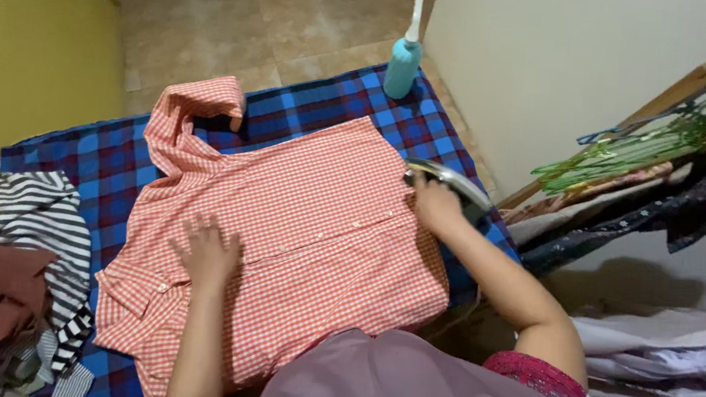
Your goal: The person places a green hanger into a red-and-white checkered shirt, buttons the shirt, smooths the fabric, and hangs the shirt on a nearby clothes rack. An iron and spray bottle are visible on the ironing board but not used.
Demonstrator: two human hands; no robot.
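On a surface covered with a blue checked cloth, a red-and-white checked shirt lies spread flat, buttoned front up, collar toward the far left. Left hand rests palm down on the shirt's lower half, fingers spread and pressing the fabric. Right hand sits at the shirt's right edge, fingers curled around the handle of an iron touching the hem there.
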